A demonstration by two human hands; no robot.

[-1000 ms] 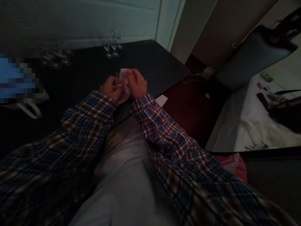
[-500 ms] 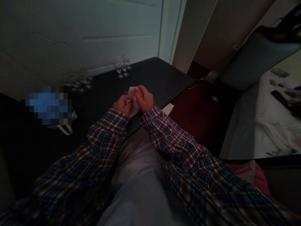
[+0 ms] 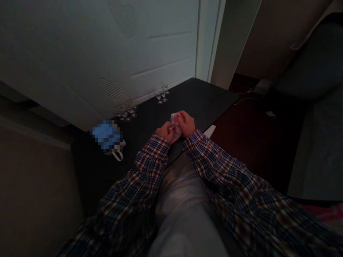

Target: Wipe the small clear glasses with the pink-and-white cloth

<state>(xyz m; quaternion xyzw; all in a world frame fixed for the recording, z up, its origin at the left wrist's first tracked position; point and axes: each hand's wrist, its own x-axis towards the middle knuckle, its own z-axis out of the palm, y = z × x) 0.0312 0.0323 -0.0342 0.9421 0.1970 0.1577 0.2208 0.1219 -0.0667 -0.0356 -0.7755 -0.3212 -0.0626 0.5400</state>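
Both of my hands are close together above the dark table. My left hand (image 3: 164,132) is closed around a small clear glass (image 3: 170,127), a shiny bit of which shows between the fingers; the rest is hidden. A pale pinkish-white tissue (image 3: 175,135) is bunched in my right hand (image 3: 187,124), whose fingers are curled over it. The tissue touches the glass, and part of it hangs down between the two hands.
Against the white panel (image 3: 166,53) stand several small stemmed glasses (image 3: 162,95), with another group of glasses (image 3: 127,112) farther left. A blurred blue packet (image 3: 107,135) with a white loop lies on the black table (image 3: 198,96). A white box edge (image 3: 209,131) shows beside the table.
The view has swung left, so the table, glasses and hands appear farther right and lower. My hands keep nearly the same hold on the glass and tissue.
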